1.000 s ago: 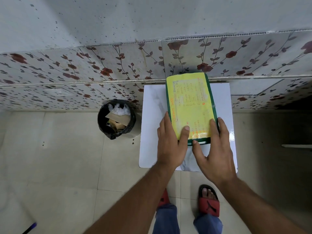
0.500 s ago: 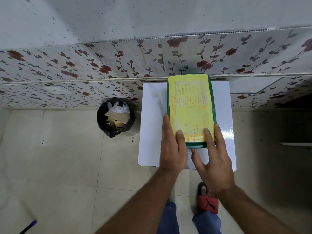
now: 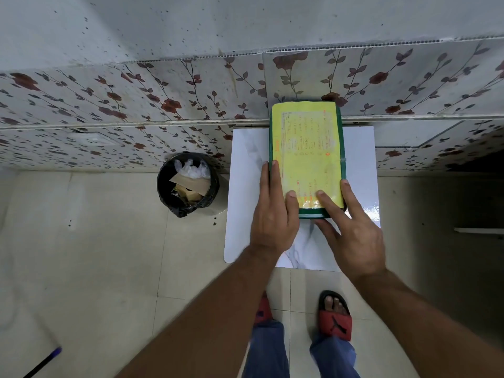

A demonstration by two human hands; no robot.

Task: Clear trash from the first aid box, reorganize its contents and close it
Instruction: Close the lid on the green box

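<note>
The green first aid box (image 3: pixel 306 156) lies closed on the white table (image 3: pixel 245 200), its lid covered by a yellow printed sheet. My left hand (image 3: pixel 274 214) lies along the box's left side with the thumb pressed on the lid's near corner. My right hand (image 3: pixel 351 230) rests at the near right corner, index finger flat on the lid and another finger against the right edge. The box's contents are hidden under the lid.
A black bin (image 3: pixel 187 184) lined with a bag stands on the tiled floor left of the table and holds cardboard scraps and clear plastic. A floral wall runs behind the table. My feet in red sandals (image 3: pixel 335 319) are below the table's near edge.
The box has slid away from me toward the wall, and both hands followed it. My right index finger has moved up onto the lid.
</note>
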